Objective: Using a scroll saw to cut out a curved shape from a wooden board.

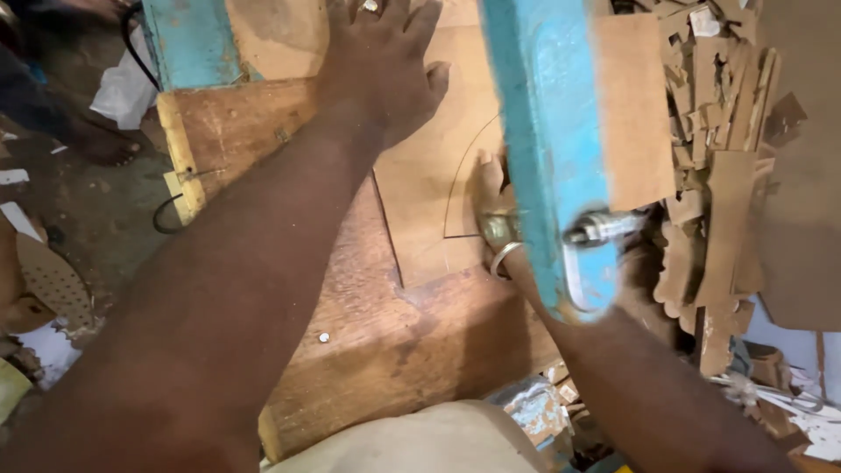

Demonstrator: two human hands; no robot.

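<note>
At the far left, a littered floor is seen, with white scraps, a black cable and a perforated sole-shaped piece lying on it. Further right, a worn wooden table is shown, carrying a thin brown board on which a curved line has been drawn. The left hand is laid flat on the far part of this board, fingers spread and pressed down, closed on nothing. The board lies directly under that palm and runs toward the right hand, which rests at its near right edge beside the curve; a ring is seen there, but the fingers are largely hidden behind a blue machine arm, so whether the grip is closed on the board cannot be told. The board's long axis runs away from the body, and the right hand is nearer the drawn curve. At the right, 1 heap of brown board offcuts is piled against the machine.
</note>
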